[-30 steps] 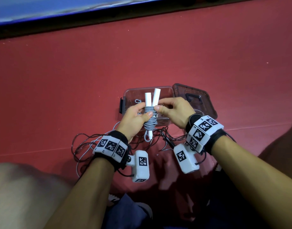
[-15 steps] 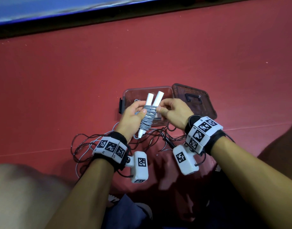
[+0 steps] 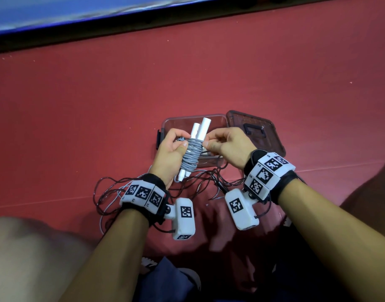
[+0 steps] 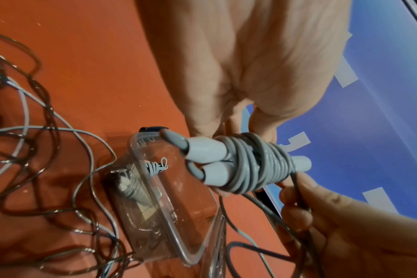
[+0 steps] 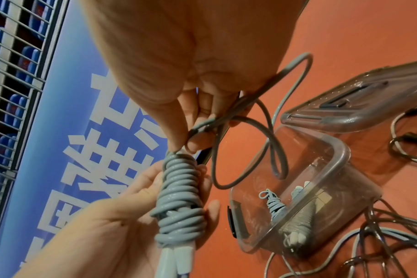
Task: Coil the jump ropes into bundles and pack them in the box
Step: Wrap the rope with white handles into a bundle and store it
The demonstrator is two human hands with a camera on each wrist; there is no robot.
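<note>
A grey jump rope bundle [image 3: 192, 154], wound round its two white handles, tilts above the clear box [image 3: 165, 125]. My left hand [image 3: 183, 141] grips the bundle round its middle, thumb on the coils. My right hand [image 3: 207, 144] pinches the rope's loose end loop [image 5: 202, 127] at the top of the winding [image 5: 181, 188]. In the left wrist view the bundle [image 4: 250, 165] lies across my left fingers, with the right hand's fingers [image 4: 321, 206] beside it. Another coiled grey bundle [image 5: 274, 203] lies inside the box [image 5: 333, 150].
The box lid [image 3: 259, 131] lies open to the right of the box. Loose dark and grey ropes [image 3: 113, 192] sprawl tangled on the red floor near my wrists. My knees are at the lower left and far right. A blue banner [image 3: 56, 16] runs along the far edge.
The bundle has tilted from upright so its top leans right. My right hand stays pinching the loose end at the top of the coils; both hands have shifted slightly.
</note>
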